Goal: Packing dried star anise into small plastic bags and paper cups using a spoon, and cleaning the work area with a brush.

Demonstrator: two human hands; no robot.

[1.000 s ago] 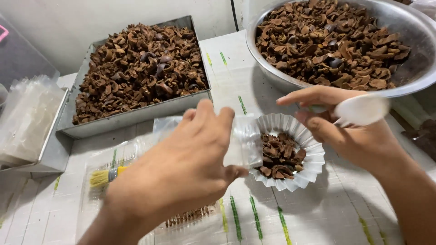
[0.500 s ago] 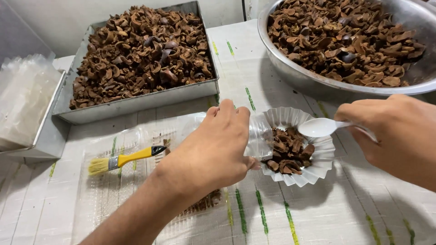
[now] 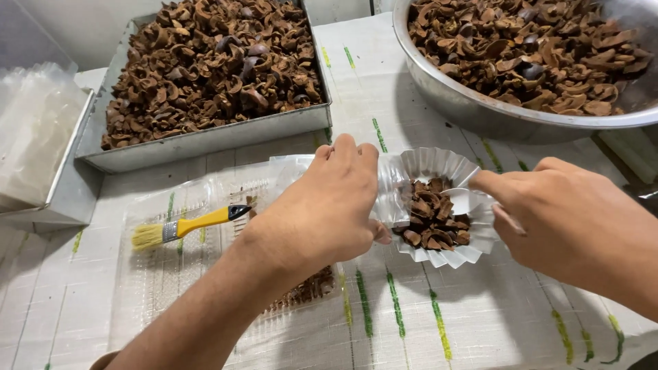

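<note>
The left hand (image 3: 322,212) pinches the near rim of a white pleated paper cup (image 3: 439,205), fingers curled together over its edge. The cup sits on the striped woven cloth (image 3: 397,322), part-filled with brown dried shell pieces (image 3: 432,219). The right hand (image 3: 569,223) appears to grip a white plastic spoon (image 3: 462,200), its bowl resting in the cup. A yellow-handled brush (image 3: 185,225) lies on a clear plastic tray (image 3: 171,274) nearby.

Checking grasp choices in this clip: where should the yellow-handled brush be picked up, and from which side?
Probably by the yellow handle of the brush, coming from above. It lies flat on the clear plastic tray, the handle bare and pointing right toward the left hand, bristles at the far left. The handle is the long, narrow part, free of the brown pieces.
</note>
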